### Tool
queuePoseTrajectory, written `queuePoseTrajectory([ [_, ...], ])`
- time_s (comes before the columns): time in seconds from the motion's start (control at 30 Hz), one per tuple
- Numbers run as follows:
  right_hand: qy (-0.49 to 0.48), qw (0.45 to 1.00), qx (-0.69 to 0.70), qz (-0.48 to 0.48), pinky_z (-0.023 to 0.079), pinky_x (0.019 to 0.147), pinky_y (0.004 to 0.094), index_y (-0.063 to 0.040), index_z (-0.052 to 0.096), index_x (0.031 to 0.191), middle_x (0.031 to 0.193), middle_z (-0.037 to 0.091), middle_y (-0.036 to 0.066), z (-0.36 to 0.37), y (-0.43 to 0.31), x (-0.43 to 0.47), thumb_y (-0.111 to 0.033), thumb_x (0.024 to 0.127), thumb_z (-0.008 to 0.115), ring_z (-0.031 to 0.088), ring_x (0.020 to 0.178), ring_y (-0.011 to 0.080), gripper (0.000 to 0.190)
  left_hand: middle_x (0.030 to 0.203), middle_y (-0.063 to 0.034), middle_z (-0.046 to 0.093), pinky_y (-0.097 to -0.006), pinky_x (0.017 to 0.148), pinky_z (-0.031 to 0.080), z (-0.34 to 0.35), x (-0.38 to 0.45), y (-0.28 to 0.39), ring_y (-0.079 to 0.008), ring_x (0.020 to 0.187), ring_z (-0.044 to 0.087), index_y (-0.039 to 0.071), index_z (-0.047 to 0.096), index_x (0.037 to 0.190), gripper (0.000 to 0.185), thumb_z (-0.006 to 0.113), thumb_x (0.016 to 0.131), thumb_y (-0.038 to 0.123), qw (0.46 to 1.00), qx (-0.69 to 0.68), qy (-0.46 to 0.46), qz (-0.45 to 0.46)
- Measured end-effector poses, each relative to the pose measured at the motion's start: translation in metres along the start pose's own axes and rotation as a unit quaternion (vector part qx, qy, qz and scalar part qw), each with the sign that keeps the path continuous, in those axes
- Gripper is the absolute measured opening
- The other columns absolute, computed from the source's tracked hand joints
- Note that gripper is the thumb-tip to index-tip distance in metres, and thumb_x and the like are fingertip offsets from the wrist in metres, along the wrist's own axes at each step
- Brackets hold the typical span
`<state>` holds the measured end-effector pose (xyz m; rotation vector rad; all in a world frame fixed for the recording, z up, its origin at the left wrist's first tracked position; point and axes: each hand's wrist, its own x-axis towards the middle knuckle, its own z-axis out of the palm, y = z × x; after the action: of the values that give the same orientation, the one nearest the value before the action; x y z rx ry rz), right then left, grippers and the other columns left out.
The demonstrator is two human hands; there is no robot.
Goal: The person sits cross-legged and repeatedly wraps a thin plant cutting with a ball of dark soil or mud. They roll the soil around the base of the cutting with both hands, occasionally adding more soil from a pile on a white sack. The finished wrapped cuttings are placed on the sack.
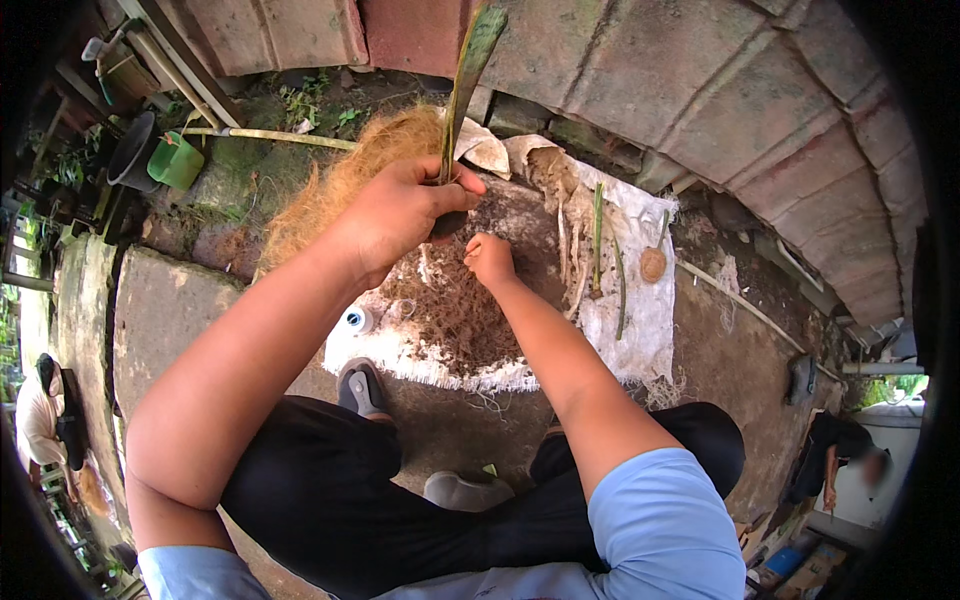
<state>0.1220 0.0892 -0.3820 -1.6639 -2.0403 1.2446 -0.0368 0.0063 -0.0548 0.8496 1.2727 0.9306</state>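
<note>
My left hand (420, 202) grips the base of an upright green leafy cutting (469, 71), whose broad blade rises above the fingers. A dark rounded lump (448, 225) shows just under those fingers, partly hidden. Slightly lower and to the right, my right hand (491, 259) has its fingers curled together; whether anything is pinched in them is too small to tell. Beneath both hands lies a heap of brown fibrous material (465, 315) on a white woven sack (652, 330). A spool of white thread (358, 320) stands at the sack's left side.
Golden-brown coconut-like fibre (337, 180) is piled beyond my left arm. On the sack's right lie a green stem (597, 240), a thinner stem (620, 289) and a fibre-wrapped ball with a stem (653, 265). Roof tiles (637, 75) border the far side. People (844, 457) are at both edges.
</note>
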Motion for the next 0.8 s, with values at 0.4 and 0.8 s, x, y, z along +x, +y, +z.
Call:
queuePoseTrajectory([
  [0.4,-0.084,0.965,0.213,0.129,0.060,0.069,0.0327,0.003,0.058,0.121,0.094,0.071,0.015,-0.068,-0.021,-0.014,-0.004,0.087,0.079,0.072,0.080,0.0198,0.041,0.086,-0.0005,0.063,-0.0269,0.068,0.048,0.006,-0.005,0.003,-0.0091,0.072,0.057,0.004,0.066,0.106,0.013,0.066,0.094,0.010,1.000,0.020,-0.007,0.022],
  [0.8,-0.093,0.960,0.254,0.068,0.061,0.071,0.0309,0.004,0.066,0.109,0.096,0.072,0.013,-0.084,-0.040,-0.017,-0.005,0.092,0.072,0.071,0.081,0.0171,0.021,0.085,-0.0015,0.063,-0.0274,0.065,0.048,0.007,-0.014,0.003,-0.0099,0.071,0.058,0.003,0.066,0.107,0.014,0.064,0.095,0.010,0.999,0.030,-0.019,0.033],
])
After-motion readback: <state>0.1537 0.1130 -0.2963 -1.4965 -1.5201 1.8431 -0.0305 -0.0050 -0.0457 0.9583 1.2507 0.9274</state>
